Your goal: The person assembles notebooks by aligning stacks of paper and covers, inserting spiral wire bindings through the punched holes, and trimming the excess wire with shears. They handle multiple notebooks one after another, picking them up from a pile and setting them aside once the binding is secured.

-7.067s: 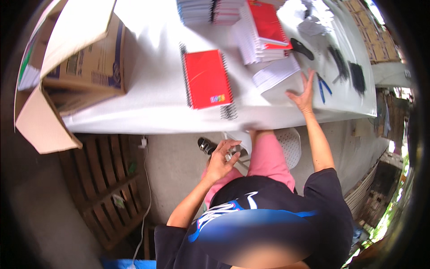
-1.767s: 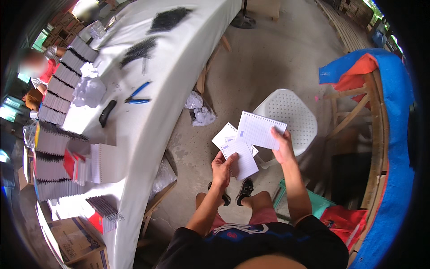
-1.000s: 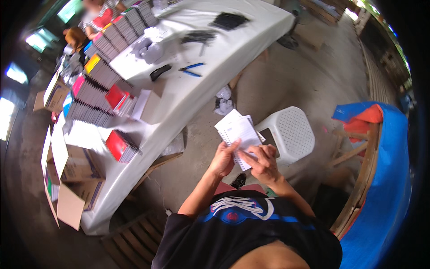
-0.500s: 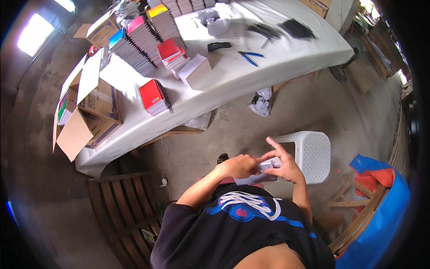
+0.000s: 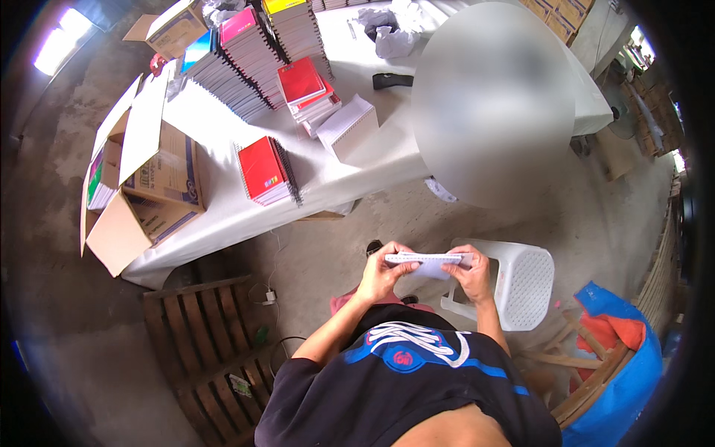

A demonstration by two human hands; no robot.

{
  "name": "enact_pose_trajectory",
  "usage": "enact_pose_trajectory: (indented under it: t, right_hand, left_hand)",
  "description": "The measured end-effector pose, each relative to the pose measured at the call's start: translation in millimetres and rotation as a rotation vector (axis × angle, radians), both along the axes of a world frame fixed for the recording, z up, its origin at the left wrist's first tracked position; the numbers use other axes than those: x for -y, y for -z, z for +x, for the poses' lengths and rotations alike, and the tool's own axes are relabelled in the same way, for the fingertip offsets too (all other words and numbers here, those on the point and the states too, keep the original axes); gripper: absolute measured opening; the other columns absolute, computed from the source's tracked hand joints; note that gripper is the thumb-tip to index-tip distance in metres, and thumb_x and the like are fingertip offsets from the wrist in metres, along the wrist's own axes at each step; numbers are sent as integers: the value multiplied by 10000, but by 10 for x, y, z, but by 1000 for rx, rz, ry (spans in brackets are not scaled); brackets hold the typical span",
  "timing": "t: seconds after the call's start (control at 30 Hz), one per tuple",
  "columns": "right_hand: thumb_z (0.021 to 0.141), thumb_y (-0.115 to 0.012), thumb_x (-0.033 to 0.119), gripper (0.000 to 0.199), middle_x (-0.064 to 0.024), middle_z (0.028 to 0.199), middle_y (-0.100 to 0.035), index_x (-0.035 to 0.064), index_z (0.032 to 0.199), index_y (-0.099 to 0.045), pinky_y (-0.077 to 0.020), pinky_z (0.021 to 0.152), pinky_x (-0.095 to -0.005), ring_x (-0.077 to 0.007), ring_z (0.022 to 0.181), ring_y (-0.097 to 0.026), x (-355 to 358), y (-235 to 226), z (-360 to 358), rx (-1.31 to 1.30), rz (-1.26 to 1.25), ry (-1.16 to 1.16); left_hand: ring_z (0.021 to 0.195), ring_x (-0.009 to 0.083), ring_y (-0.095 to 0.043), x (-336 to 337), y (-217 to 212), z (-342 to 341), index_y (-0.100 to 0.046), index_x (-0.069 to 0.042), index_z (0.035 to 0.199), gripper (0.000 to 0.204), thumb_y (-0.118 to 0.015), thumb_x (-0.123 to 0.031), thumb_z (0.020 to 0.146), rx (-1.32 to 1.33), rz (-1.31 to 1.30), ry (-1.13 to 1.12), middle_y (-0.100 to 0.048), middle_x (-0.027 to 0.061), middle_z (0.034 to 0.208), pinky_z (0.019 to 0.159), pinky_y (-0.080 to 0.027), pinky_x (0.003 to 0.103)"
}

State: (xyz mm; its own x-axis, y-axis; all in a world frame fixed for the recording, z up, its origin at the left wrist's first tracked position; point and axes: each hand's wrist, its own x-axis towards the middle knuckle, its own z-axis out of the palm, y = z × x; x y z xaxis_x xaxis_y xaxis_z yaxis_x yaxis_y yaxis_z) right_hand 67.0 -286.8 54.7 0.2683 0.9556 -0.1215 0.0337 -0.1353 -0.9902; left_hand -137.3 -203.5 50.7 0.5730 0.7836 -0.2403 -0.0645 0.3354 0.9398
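A thin block of white paper sheets (image 5: 430,267) with a row of small holes along its upper edge is held level in front of my body. My left hand (image 5: 382,276) grips its left end, thumb on the near face. Around the right end, my right hand (image 5: 474,278) is closed in the same manner. On the table beyond lie a red spiral notebook stack (image 5: 262,170), a pile of red-covered pads (image 5: 304,88) and a white block of punched paper (image 5: 348,127).
The white-covered table (image 5: 346,177) carries tall stacks of spiral notebooks (image 5: 249,52). An open cardboard box (image 5: 167,171) stands at its left end. A white plastic stool (image 5: 525,287) is right of my hands, and a slatted wooden seat (image 5: 197,320) is at left. A blurred oval hides the table's right part.
My hands have moved apart to the two ends of the paper block, which is now level. Before, they were together over it, right fingers spread. The view has shifted slightly.
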Motion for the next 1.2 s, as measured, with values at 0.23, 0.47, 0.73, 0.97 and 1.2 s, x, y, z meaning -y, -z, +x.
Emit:
enact_pose_trajectory:
  t: [0.23, 0.47, 0.73, 0.97, 1.2]
  right_hand:
    - [769, -727, 25, 167, -40, 871, -618, 28, 880, -602, -454, 807, -259, -118, 881, -572, -1504, -290, 475, 179, 224, -59]
    - [677, -636, -127, 299, -66, 1001, -613, 36, 923, -588, -423, 942, -335, -209, 1103, -540, -2565, 71, 847, 128, 321, -300]
    - [688, -641, -95, 748, -69, 1114, -553, 117, 1351, -368, -424, 896, -311, -169, 1048, -526, -2891, 395, 903, 72, 118, -394]
    - [718, -596, -180, 586, -56, 1044, -591, 75, 1235, -491, -437, 912, -296, -166, 1040, -556, -3027, 536, 1211, 124, 241, -698]
    - [733, -730, -19, 713, -93, 1137, -551, 91, 1337, -367, -438, 927, -314, -192, 1087, -541, -3153, 251, 1188, -24, 282, -702]
  left_hand:
    - [751, 186, -581, -1353, -127, 516, -626, -36, 790, 137, -737, 7, 721, 110, 650, -256, -604, 60, 794, 695, -468, 293]
    - [832, 217, -605, -2046, 322, 859, -593, -35, 858, 278, -791, 1, 665, -6, 964, -429, -606, 82, 818, 726, -500, 311]
    - [889, 212, -590, -1992, 732, 1218, -345, -94, 1306, 860, -837, -6, 606, -90, 600, -695, -569, 76, 916, 810, -508, 326]
    - [816, 198, -582, -1815, 796, 1300, -306, -85, 1342, 881, -789, 73, 622, -258, 800, -819, -568, 59, 803, 840, -498, 372]
    - [849, 187, -578, -1836, 401, 1416, -316, -93, 1340, 879, -806, 42, 622, -224, 785, -976, -576, 67, 875, 886, -484, 399]
